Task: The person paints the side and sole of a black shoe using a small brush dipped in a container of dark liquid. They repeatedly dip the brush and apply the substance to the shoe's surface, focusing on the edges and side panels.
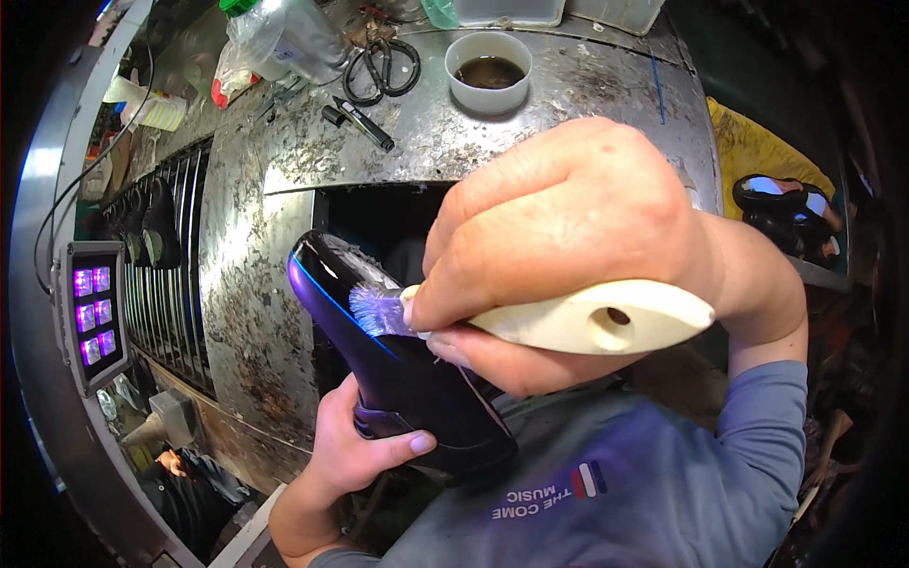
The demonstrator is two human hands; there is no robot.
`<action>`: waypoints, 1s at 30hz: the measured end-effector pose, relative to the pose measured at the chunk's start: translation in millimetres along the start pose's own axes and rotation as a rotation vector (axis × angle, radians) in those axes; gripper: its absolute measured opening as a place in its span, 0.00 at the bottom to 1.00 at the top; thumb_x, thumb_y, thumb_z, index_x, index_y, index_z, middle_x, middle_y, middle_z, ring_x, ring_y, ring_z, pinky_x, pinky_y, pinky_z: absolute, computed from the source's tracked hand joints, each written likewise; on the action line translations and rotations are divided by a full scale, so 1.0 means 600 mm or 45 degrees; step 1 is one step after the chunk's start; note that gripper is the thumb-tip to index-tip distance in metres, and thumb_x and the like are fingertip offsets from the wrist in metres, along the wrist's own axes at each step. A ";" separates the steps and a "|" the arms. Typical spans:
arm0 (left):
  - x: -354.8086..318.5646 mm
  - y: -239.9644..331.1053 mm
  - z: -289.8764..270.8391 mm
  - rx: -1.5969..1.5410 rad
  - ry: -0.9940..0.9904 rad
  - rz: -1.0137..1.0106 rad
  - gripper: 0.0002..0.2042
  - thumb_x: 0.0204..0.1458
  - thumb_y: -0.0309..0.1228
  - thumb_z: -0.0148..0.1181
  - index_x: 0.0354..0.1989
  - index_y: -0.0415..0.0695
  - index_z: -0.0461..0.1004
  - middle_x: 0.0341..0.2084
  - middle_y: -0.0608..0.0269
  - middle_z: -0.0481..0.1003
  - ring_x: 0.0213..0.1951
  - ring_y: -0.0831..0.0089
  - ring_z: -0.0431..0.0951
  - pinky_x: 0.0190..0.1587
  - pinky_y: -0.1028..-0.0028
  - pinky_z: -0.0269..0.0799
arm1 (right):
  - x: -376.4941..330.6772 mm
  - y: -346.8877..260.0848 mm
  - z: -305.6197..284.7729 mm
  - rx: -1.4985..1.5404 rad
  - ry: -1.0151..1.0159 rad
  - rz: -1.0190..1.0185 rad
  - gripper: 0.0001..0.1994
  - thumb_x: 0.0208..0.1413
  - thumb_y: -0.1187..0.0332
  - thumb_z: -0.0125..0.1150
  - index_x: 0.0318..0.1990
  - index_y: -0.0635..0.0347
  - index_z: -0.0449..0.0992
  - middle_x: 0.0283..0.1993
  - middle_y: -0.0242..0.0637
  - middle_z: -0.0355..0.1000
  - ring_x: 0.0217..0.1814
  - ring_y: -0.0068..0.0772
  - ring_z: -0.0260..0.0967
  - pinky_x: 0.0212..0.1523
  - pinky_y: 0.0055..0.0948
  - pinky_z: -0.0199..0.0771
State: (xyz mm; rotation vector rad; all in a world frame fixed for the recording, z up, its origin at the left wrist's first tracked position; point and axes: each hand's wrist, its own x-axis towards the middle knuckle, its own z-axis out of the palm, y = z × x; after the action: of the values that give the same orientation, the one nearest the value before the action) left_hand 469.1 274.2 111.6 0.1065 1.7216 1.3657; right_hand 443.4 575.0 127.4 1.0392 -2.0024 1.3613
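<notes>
A black shoe [431, 393] is tilted toe-up and away from me, its underside facing right. My left hand [346, 450] is closed around its heel end from the left, with the thumb lying across the upper. My right hand [578, 213] grips a flat brush with a cream handle [578, 320], and the handle points to the right. Pale, splayed bristles [372, 310] touch the shoe near the forefoot, by the edge of the underside. Part of the shoe's underside is hidden behind my right hand. Purple-blue light glints along the toe.
On the worn metal bench [248, 312] stand a white bowl [490, 100] of dark liquid, black-handled scissors [381, 72], a black marker [367, 125] and a bagged bottle [294, 43]. A purple lamp [95, 310] is at left. Black shoes [786, 210] lie at right. Another person's hand [172, 463] shows lower left.
</notes>
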 end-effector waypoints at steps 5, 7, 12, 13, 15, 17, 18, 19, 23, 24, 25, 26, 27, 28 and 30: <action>-0.001 -0.003 -0.001 -0.204 -0.023 -0.025 0.32 0.47 0.31 0.76 0.59 0.32 0.69 0.49 0.56 0.80 0.51 0.70 0.80 0.57 0.68 0.75 | -0.010 0.005 0.012 0.032 -0.041 0.047 0.06 0.44 0.76 0.73 0.32 0.61 0.83 0.27 0.38 0.78 0.25 0.35 0.78 0.25 0.30 0.80; 0.002 -0.005 -0.002 -0.265 -0.043 -0.039 0.31 0.49 0.32 0.75 0.59 0.32 0.69 0.49 0.56 0.79 0.51 0.69 0.79 0.58 0.67 0.74 | -0.015 0.005 0.015 0.042 -0.054 0.078 0.06 0.45 0.76 0.73 0.32 0.61 0.83 0.27 0.38 0.78 0.25 0.35 0.78 0.25 0.30 0.80; 0.005 -0.011 -0.001 -0.450 -0.069 -0.068 0.30 0.53 0.36 0.72 0.60 0.32 0.70 0.50 0.55 0.79 0.52 0.68 0.79 0.59 0.66 0.74 | -0.026 0.006 0.024 0.094 -0.101 0.159 0.06 0.45 0.76 0.72 0.33 0.61 0.83 0.28 0.38 0.78 0.27 0.36 0.79 0.27 0.31 0.81; 0.006 -0.011 -0.001 -0.476 -0.076 -0.064 0.30 0.53 0.37 0.71 0.60 0.32 0.70 0.50 0.55 0.79 0.52 0.68 0.80 0.59 0.66 0.74 | -0.029 0.005 0.025 0.100 -0.110 0.175 0.06 0.45 0.76 0.72 0.33 0.61 0.83 0.28 0.38 0.79 0.27 0.36 0.80 0.27 0.31 0.81; 0.006 -0.016 0.000 -0.529 -0.060 -0.064 0.29 0.54 0.38 0.70 0.60 0.32 0.70 0.50 0.55 0.79 0.52 0.67 0.80 0.59 0.66 0.74 | -0.032 0.003 0.027 0.116 -0.125 0.202 0.06 0.45 0.76 0.72 0.33 0.61 0.82 0.28 0.38 0.79 0.27 0.36 0.80 0.28 0.31 0.81; 0.005 -0.023 0.000 -0.550 -0.040 -0.061 0.29 0.54 0.39 0.70 0.60 0.32 0.71 0.50 0.55 0.79 0.52 0.67 0.80 0.59 0.66 0.74 | -0.035 0.005 0.029 0.129 -0.139 0.213 0.06 0.45 0.76 0.72 0.33 0.61 0.82 0.28 0.38 0.79 0.28 0.36 0.80 0.28 0.30 0.81; 0.006 -0.027 -0.002 -0.540 -0.033 -0.058 0.30 0.54 0.40 0.69 0.59 0.32 0.71 0.50 0.55 0.79 0.52 0.67 0.80 0.59 0.66 0.74 | -0.037 0.005 0.029 0.133 -0.141 0.221 0.06 0.46 0.76 0.72 0.32 0.62 0.82 0.28 0.38 0.79 0.28 0.36 0.80 0.28 0.30 0.81; 0.007 -0.029 -0.002 -0.531 -0.026 -0.055 0.30 0.55 0.40 0.69 0.59 0.31 0.71 0.50 0.54 0.80 0.52 0.67 0.80 0.59 0.66 0.74 | -0.038 0.005 0.029 0.138 -0.143 0.228 0.06 0.46 0.76 0.72 0.32 0.62 0.82 0.28 0.38 0.79 0.28 0.36 0.80 0.28 0.30 0.81; 0.013 -0.023 0.005 -0.420 0.005 -0.129 0.43 0.49 0.53 0.65 0.65 0.30 0.64 0.55 0.47 0.76 0.56 0.61 0.79 0.63 0.64 0.72 | -0.046 0.003 0.035 0.181 -0.173 0.282 0.06 0.46 0.76 0.72 0.32 0.62 0.82 0.28 0.38 0.79 0.28 0.36 0.80 0.28 0.30 0.81; 0.015 -0.019 0.007 -0.428 -0.001 -0.124 0.43 0.50 0.54 0.65 0.66 0.30 0.64 0.56 0.46 0.76 0.57 0.60 0.79 0.63 0.64 0.71 | -0.047 0.003 0.036 0.196 -0.180 0.298 0.06 0.46 0.76 0.72 0.32 0.62 0.82 0.28 0.38 0.79 0.28 0.36 0.80 0.28 0.30 0.81; 0.017 -0.016 0.008 -0.435 -0.007 -0.120 0.44 0.50 0.54 0.64 0.66 0.30 0.63 0.56 0.46 0.75 0.57 0.60 0.78 0.63 0.64 0.71 | -0.048 0.003 0.037 0.208 -0.189 0.295 0.05 0.46 0.76 0.72 0.32 0.61 0.82 0.28 0.37 0.79 0.28 0.36 0.80 0.28 0.30 0.81; 0.018 -0.013 0.011 -0.438 0.002 -0.107 0.43 0.50 0.54 0.63 0.66 0.30 0.63 0.57 0.45 0.75 0.57 0.59 0.78 0.63 0.63 0.71 | -0.048 0.004 0.038 0.220 -0.197 0.291 0.05 0.47 0.76 0.71 0.32 0.61 0.82 0.28 0.37 0.79 0.27 0.36 0.80 0.28 0.30 0.81; 0.020 -0.011 0.013 -0.441 0.011 -0.095 0.43 0.51 0.54 0.63 0.67 0.30 0.62 0.57 0.45 0.75 0.58 0.59 0.78 0.64 0.63 0.71 | -0.049 0.004 0.039 0.231 -0.204 0.288 0.05 0.47 0.76 0.71 0.32 0.61 0.82 0.28 0.37 0.79 0.27 0.36 0.80 0.28 0.30 0.81; 0.022 -0.011 0.015 -0.443 0.019 -0.082 0.43 0.51 0.54 0.62 0.67 0.30 0.62 0.57 0.45 0.75 0.58 0.58 0.78 0.64 0.63 0.70 | -0.050 0.004 0.040 0.241 -0.210 0.293 0.05 0.47 0.76 0.71 0.32 0.61 0.82 0.28 0.37 0.79 0.27 0.36 0.80 0.28 0.30 0.81; 0.027 -0.013 0.016 -0.544 0.028 -0.007 0.37 0.53 0.48 0.65 0.63 0.31 0.66 0.53 0.48 0.77 0.55 0.61 0.79 0.62 0.63 0.72 | -0.053 0.003 0.042 0.256 -0.220 0.302 0.04 0.48 0.76 0.71 0.32 0.61 0.82 0.28 0.37 0.79 0.27 0.36 0.79 0.28 0.29 0.81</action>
State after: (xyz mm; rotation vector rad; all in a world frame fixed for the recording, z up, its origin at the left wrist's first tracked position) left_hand 469.7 287.7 96.1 -0.1537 1.4100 1.7034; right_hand 460.9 562.0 93.0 1.0642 -2.2071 1.6768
